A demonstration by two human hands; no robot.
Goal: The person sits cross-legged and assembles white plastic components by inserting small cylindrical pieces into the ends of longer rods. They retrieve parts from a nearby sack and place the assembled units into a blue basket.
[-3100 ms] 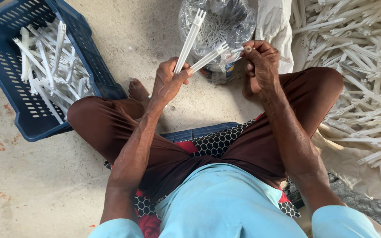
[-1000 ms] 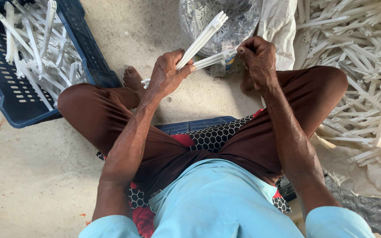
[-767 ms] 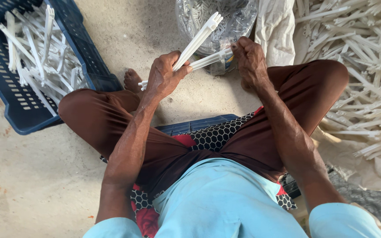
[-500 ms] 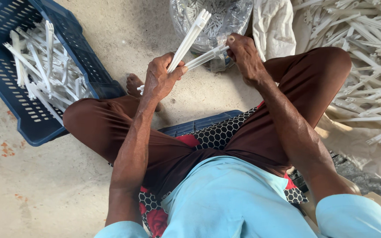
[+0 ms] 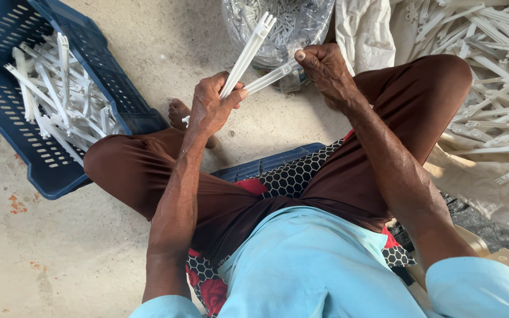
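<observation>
Hands meet over the concrete floor [image 5: 166, 53] in the head view, the only view there is, which looks straight down on a person sitting with knees spread on a patterned cushion [image 5: 290, 176] with a honeycomb print and red patches. The left hand [image 5: 210, 109] is closed around the lower part of a long white plastic strip [image 5: 248, 50], which rises up and to the right and ends in a small forked tip. The right hand [image 5: 325, 68] is closed as well, thumb on top, pinching the far end of a second white strip [image 5: 269, 78]; this one runs nearly level back toward the left hand, its near end touching or just beside the left fingers, so the two strips spread apart like a narrow V from that hand. Just behind the hands sits a clear plastic bag [image 5: 301, 23] holding many small white pieces, too small to tell apart. To the left, tilted on the floor, stands a blue slotted crate [image 5: 7, 129] with a loose heap of similar white strips inside. To the right, well apart from the crate, a large pile of white strips [image 5: 490, 76] lies on a pale sheet, beside a crumpled white cloth [image 5: 366, 29]. A bare foot [image 5: 178, 112] shows just beside the left hand.
</observation>
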